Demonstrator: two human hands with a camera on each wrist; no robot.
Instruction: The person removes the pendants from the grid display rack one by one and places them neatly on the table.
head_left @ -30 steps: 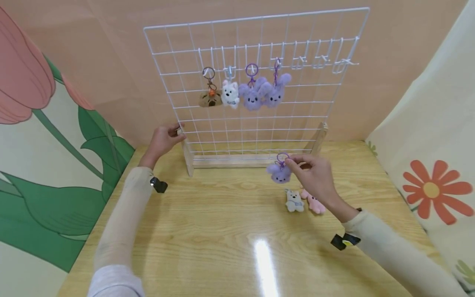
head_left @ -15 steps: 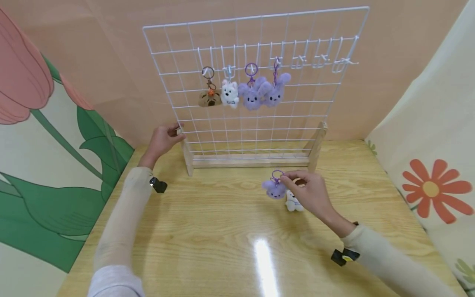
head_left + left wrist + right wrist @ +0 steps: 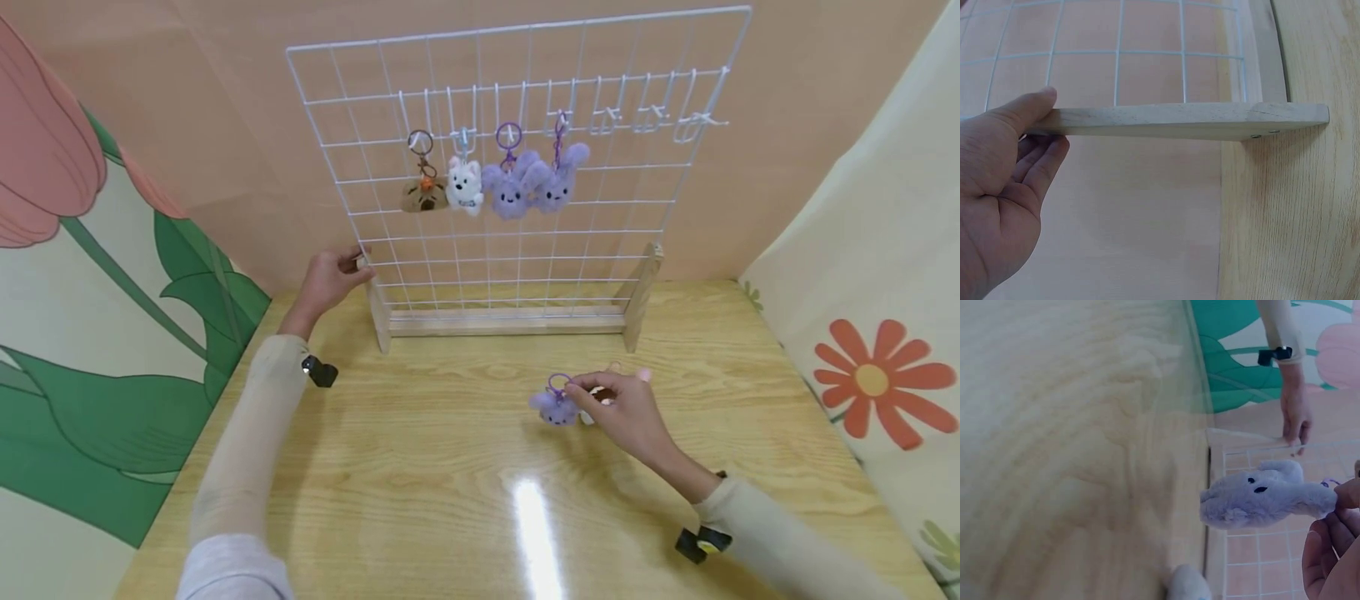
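My right hand (image 3: 626, 415) pinches a purple plush keychain (image 3: 555, 411) near its ring, low over the table. In the right wrist view the long-eared plush (image 3: 1247, 497) hangs from my fingertips, its ring mostly hidden. Behind that hand, a white plush keychain (image 3: 587, 417) and a pink one (image 3: 644, 375) are mostly covered. At the rack's left end, my left hand (image 3: 327, 283) grips the top of the wooden side post (image 3: 1179, 117), thumb on one face and fingers on the other. The post supports a white wire grid rack (image 3: 517, 237).
On the rack's hooks hang a brown plush keychain (image 3: 423, 197), a white dog keychain (image 3: 465, 185) and two purple ones, including a left one (image 3: 510, 193). Several bare hooks (image 3: 651, 117) line the right side. The wooden table (image 3: 420, 467) extends in front; printed cloths flank it.
My right hand has come down and toward me with the purple plush keychain, now covering most of the white and pink ones. The left hand stays on the post.
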